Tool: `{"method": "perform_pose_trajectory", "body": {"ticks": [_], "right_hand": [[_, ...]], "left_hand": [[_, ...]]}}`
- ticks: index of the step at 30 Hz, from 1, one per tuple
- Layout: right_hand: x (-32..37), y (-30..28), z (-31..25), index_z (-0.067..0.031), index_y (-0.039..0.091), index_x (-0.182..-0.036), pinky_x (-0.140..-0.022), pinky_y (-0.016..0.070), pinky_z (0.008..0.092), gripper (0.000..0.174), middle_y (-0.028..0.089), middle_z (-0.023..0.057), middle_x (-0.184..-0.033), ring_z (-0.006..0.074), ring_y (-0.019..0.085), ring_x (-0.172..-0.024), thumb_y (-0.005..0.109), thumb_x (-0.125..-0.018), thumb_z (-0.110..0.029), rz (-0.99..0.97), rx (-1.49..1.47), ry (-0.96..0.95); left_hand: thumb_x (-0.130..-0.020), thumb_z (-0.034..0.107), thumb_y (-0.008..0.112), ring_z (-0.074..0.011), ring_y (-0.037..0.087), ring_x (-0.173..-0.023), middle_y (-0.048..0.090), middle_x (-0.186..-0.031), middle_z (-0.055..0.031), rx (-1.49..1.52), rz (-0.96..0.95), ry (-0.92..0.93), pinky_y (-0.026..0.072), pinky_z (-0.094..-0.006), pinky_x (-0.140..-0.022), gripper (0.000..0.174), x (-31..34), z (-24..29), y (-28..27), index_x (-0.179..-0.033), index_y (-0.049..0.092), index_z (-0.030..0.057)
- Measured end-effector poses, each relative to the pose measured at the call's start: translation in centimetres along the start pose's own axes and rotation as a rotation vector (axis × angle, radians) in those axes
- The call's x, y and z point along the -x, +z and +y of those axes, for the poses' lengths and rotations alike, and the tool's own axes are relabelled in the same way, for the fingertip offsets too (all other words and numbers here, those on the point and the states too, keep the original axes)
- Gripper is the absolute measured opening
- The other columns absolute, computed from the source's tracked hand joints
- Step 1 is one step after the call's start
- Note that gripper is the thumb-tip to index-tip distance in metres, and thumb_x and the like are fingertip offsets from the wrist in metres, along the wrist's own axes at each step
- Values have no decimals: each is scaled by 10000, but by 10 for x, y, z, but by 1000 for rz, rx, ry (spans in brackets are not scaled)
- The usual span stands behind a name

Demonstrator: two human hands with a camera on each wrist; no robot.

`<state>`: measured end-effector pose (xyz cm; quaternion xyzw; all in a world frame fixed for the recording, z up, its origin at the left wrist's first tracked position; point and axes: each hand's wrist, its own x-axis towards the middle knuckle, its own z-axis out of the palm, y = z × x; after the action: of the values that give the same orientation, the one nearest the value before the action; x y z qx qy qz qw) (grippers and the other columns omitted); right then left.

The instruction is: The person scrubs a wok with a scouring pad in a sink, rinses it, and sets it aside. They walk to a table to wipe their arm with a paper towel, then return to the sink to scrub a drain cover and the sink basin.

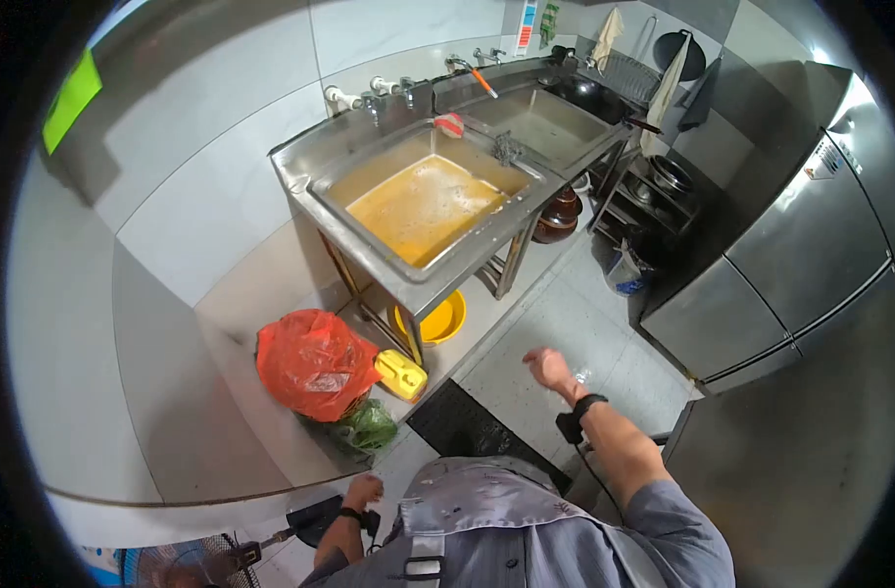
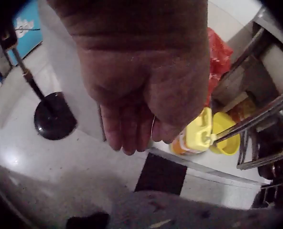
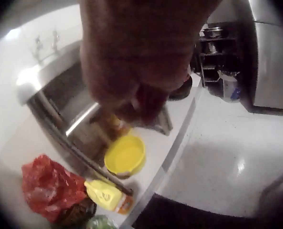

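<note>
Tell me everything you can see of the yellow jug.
The yellow jug looks plastic, with a moulded handle and an orange-patterned label on its side. It appears upright on the pale ledge, between the red bag and a sink leg, near the yellow basin. Neither the left hand nor the right hand touches it.

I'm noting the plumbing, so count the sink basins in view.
2: the left basin, holding yellowish, foamy water, and the right basin, directly beside it.

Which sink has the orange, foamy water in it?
The near sink, on the red bag side; the far sink, by the wok, shows no orange.
</note>
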<state>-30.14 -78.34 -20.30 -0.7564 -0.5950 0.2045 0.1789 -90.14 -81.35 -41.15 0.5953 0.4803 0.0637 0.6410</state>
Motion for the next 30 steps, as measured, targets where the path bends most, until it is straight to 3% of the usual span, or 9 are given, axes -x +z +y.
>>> {"method": "perform_pose_trajectory", "body": {"ticks": [1,3,6,8,9,17,22,24,30], "right_hand": [[-21,-23,9,-43,752,-1015,-829,563,441,259,726,228,-915,391,710,-879,549,-864,-102,61,-34,-27],[-66,-64,27,-39,746,-1020,-787,556,418,230,726,220,-898,363,719,-861,589,-856,-75,204,-90,-123],[-148,-127,42,-28,732,-1033,-763,551,390,198,721,190,-867,301,720,-842,666,-851,-70,348,-182,-138],[-198,-186,24,-44,722,-1053,-844,559,449,227,705,221,-937,398,696,-935,676,-832,-72,295,-195,-21],[-235,-198,36,-40,720,-1038,-840,558,451,210,705,221,-963,400,693,-944,669,-837,-70,385,-181,-139],[-456,-267,94,-56,713,-956,-878,527,492,163,705,209,-974,411,657,-987,594,-848,-83,401,181,-453],[-481,-250,85,-59,730,-912,-845,553,492,166,701,225,-954,425,677,-940,602,-806,-73,139,499,-432],[-469,-245,66,-21,745,-917,-832,587,466,186,721,249,-1021,384,723,-938,590,-831,-78,128,577,-470],[-437,-210,26,-29,725,-835,-787,588,470,128,731,206,-876,368,730,-847,618,-793,-84,124,541,-535]], "left_hand": [[-868,194,640,-187,665,-647,689,-754,-71,203,156,-280,553,-350,-563,188,-13,46,-4,-883,721,25],[-852,193,649,-176,662,-645,689,-726,-65,-108,232,-187,541,-343,-567,190,-34,140,-22,-831,723,19],[-866,171,638,-158,659,-644,680,-694,-54,-78,340,-18,520,-342,-565,191,-92,171,-53,-787,719,17],[-890,153,657,-139,644,-636,683,-717,-46,98,375,58,513,-315,-573,162,-114,203,-74,-845,727,14],[-902,159,670,-130,628,-623,671,-709,-32,106,506,-49,500,-285,-568,166,-91,291,-61,-905,723,1],[-961,102,624,-102,639,-798,683,-879,-31,210,904,-3,516,-273,-685,180,-123,456,-64,-1091,689,-5],[-944,100,649,-114,648,-825,678,-863,-33,163,968,-2,521,-279,-739,171,-164,522,-56,-1066,698,-9],[-924,102,658,-171,663,-821,696,-905,-86,-97,1070,200,530,-309,-768,165,-184,534,-53,-1034,706,-12],[-900,122,674,-272,679,-842,686,-958,-164,-360,1020,229,539,-368,-788,169,-224,570,-56,-1004,704,-8]]}}
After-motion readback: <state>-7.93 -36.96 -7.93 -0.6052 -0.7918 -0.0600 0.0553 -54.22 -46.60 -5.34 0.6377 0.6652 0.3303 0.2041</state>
